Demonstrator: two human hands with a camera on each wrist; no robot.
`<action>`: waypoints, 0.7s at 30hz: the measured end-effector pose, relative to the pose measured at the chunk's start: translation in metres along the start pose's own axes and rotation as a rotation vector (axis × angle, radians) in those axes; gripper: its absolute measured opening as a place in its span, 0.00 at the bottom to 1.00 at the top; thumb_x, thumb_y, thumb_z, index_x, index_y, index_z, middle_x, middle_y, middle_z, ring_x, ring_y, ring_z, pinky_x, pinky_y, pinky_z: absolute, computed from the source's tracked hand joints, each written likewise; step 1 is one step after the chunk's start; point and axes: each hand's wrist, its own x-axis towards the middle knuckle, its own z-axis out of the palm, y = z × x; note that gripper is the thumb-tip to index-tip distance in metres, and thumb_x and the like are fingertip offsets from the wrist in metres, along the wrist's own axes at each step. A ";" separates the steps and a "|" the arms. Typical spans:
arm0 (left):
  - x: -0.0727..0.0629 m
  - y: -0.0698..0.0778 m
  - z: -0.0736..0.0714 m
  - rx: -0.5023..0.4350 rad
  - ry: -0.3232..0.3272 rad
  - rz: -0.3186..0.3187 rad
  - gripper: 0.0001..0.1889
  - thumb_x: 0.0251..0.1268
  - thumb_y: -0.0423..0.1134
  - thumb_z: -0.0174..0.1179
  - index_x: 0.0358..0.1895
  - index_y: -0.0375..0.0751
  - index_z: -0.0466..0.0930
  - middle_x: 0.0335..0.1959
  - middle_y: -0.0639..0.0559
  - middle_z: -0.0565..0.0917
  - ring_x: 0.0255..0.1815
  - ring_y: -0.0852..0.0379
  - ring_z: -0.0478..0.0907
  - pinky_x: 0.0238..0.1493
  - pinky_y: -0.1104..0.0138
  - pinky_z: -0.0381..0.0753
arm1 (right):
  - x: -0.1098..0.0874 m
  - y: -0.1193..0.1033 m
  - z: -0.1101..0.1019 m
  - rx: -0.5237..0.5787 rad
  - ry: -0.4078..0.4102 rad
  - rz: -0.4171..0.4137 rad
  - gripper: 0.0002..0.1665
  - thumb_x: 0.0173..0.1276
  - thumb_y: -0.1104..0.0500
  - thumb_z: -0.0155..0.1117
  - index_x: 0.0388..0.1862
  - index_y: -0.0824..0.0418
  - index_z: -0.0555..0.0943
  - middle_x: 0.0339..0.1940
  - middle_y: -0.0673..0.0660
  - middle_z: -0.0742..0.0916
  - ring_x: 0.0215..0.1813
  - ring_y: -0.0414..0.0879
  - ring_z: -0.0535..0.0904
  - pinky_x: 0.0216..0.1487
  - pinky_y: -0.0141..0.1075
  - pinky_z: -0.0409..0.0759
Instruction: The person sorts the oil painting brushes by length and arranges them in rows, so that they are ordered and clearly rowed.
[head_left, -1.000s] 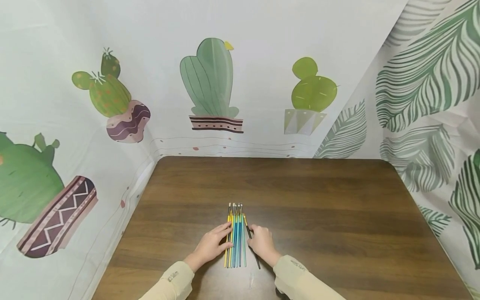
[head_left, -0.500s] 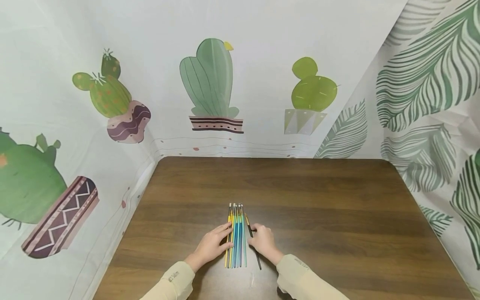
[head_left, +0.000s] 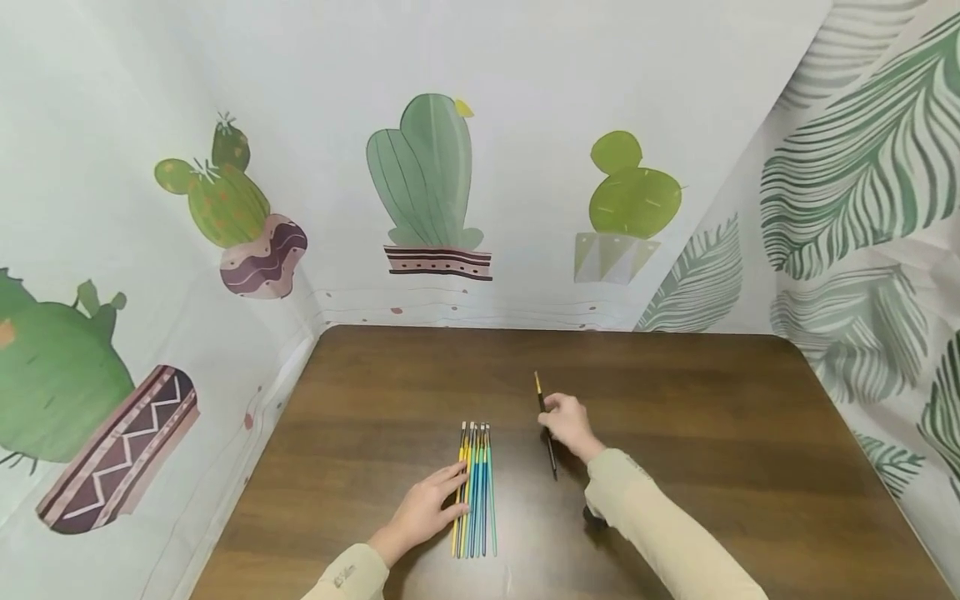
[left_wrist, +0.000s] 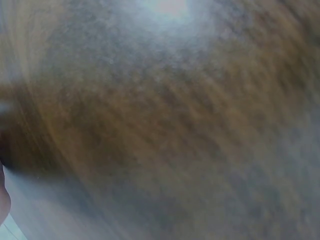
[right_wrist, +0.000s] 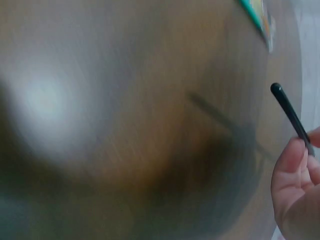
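My right hand (head_left: 567, 425) pinches a black paintbrush (head_left: 552, 457) between thumb and fingers. The brush tilts slightly, its yellow-and-gold bristle end pointing to the far side. In the right wrist view, its rounded black handle end (right_wrist: 277, 90) sticks out past the fingertips, with a shadow on the wood apart from it. My left hand (head_left: 423, 508) lies at the left side of a row of paintbrushes (head_left: 480, 492) with yellow, blue and green handles. Its fairly straight fingers and thumb touch the yellow brushes. The left wrist view catches only a sliver of hand (left_wrist: 4, 197).
Both hands work over a brown wooden table (head_left: 697, 467) with rounded far corners. White cloth printed with cacti (head_left: 431, 175) and leaves hangs behind and beside it. A small dark object (head_left: 595, 518) shows under the right sleeve.
My right hand has carried the black paintbrush away from the row, to the right and toward the far side. My left hand has stayed at the row. The head view has tipped slightly.
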 end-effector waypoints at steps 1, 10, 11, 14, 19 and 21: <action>-0.001 0.000 0.000 0.003 0.005 0.003 0.28 0.54 0.53 0.57 0.55 0.39 0.72 0.61 0.49 0.69 0.59 0.51 0.69 0.55 0.59 0.71 | 0.007 0.001 -0.005 0.005 -0.002 0.015 0.18 0.48 0.68 0.58 0.41 0.70 0.76 0.27 0.60 0.82 0.15 0.41 0.72 0.16 0.31 0.73; 0.001 0.001 -0.001 0.010 0.055 0.046 0.27 0.53 0.52 0.58 0.53 0.38 0.74 0.60 0.47 0.71 0.56 0.49 0.71 0.52 0.58 0.73 | 0.048 0.015 -0.035 -0.043 0.000 0.055 0.19 0.52 0.66 0.55 0.45 0.71 0.75 0.23 0.58 0.81 0.15 0.39 0.72 0.19 0.31 0.74; 0.001 0.001 -0.001 0.013 0.065 0.056 0.27 0.53 0.52 0.58 0.53 0.37 0.74 0.59 0.47 0.71 0.56 0.49 0.72 0.52 0.58 0.73 | 0.051 0.017 -0.038 -0.069 0.006 0.050 0.19 0.52 0.65 0.55 0.45 0.70 0.75 0.25 0.60 0.82 0.15 0.39 0.72 0.19 0.31 0.74; 0.001 0.000 0.001 0.034 0.096 0.082 0.27 0.54 0.53 0.57 0.52 0.38 0.75 0.58 0.48 0.72 0.54 0.49 0.73 0.50 0.60 0.74 | 0.055 0.024 -0.044 -0.165 0.024 0.045 0.18 0.53 0.63 0.55 0.44 0.69 0.76 0.31 0.63 0.83 0.20 0.43 0.76 0.24 0.35 0.75; 0.000 -0.001 0.001 0.020 0.084 0.072 0.27 0.55 0.53 0.57 0.53 0.38 0.74 0.59 0.47 0.72 0.54 0.49 0.73 0.50 0.59 0.74 | 0.057 0.028 -0.045 -0.288 0.014 0.049 0.18 0.54 0.61 0.57 0.44 0.69 0.76 0.40 0.66 0.82 0.36 0.55 0.78 0.37 0.44 0.75; 0.000 -0.001 0.000 -0.002 0.064 0.051 0.27 0.54 0.52 0.57 0.53 0.38 0.74 0.59 0.47 0.71 0.55 0.49 0.72 0.51 0.58 0.73 | 0.058 0.028 -0.043 -0.312 0.005 0.053 0.18 0.54 0.61 0.57 0.44 0.68 0.76 0.41 0.66 0.82 0.39 0.57 0.78 0.39 0.46 0.75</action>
